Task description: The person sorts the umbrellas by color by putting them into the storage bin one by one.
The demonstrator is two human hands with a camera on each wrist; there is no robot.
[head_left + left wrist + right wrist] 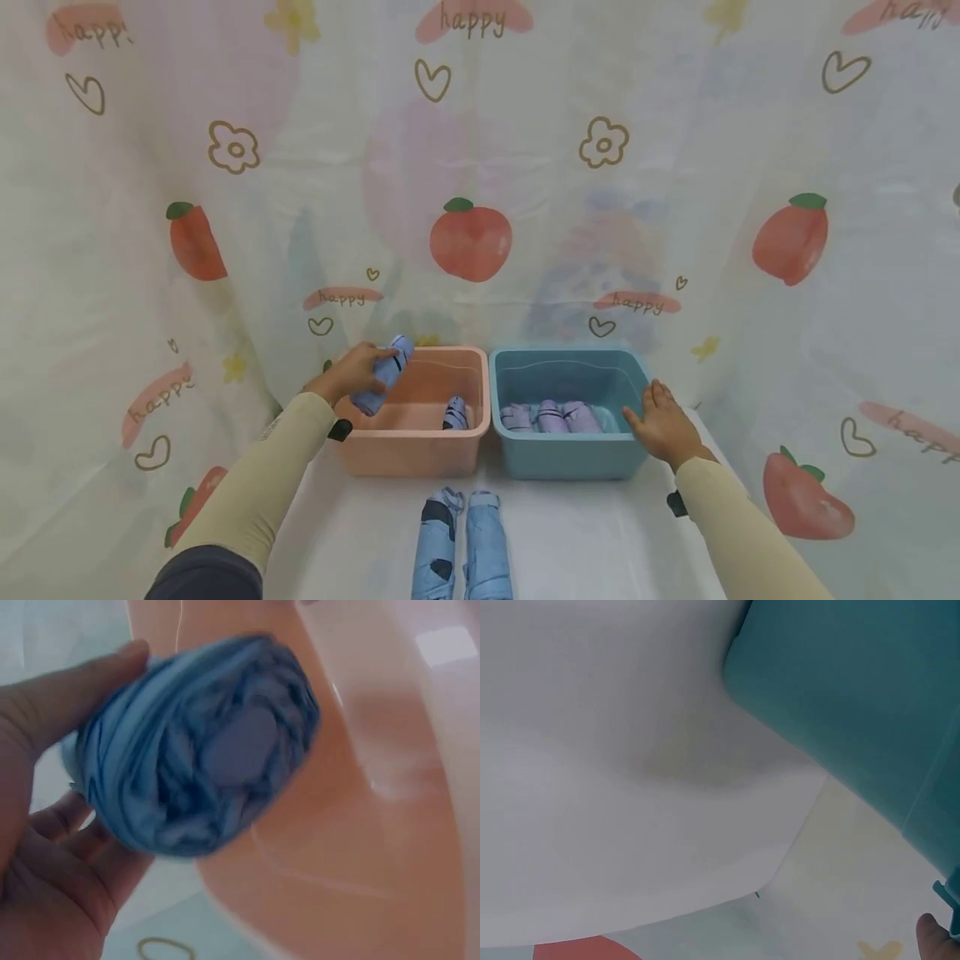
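My left hand [352,375] grips a blue folded umbrella [384,375], held tilted over the left side of the orange bin [408,457]. In the left wrist view the end of its bunched cloth faces the camera, thumb on one side and fingers on the other. Inside that bin lies another blue folded umbrella [455,413]. My right hand [663,421] has its fingers extended at the right rim of the teal bin [570,460]. Several purple folded umbrellas [553,417] lie in the teal bin. In the right wrist view only one fingertip [934,937] shows.
Two light blue folded umbrellas, one with dark patches [435,546] and one plain [487,546], lie side by side on the white table [600,542] in front of the bins. A printed curtain [472,150] hangs behind and along both sides.
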